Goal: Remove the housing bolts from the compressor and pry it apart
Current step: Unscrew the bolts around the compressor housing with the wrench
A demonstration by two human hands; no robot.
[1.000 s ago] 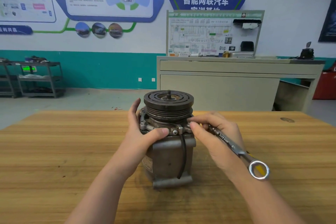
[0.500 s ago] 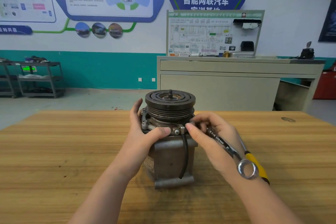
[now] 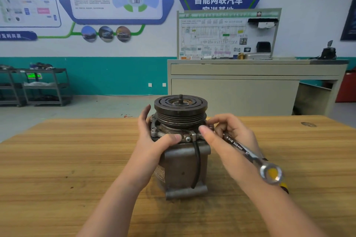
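Wrench [image 3: 250,157] has swung — ring end now lower and nearer the wrist than a second ago. Table [image 3: 57,159] carries the compressor [image 3: 183,159], upright at centre, pulley on top. Left hand [image 3: 154,140] grips its flange, thumb across the front. Right hand [image 3: 229,138] holds the wrench, fingertips at a right-side bolt. Risk: wrench slips off the bolt head — rounding it.

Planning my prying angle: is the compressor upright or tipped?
Upright: the compressor stands on its base on the table, pulley on top.
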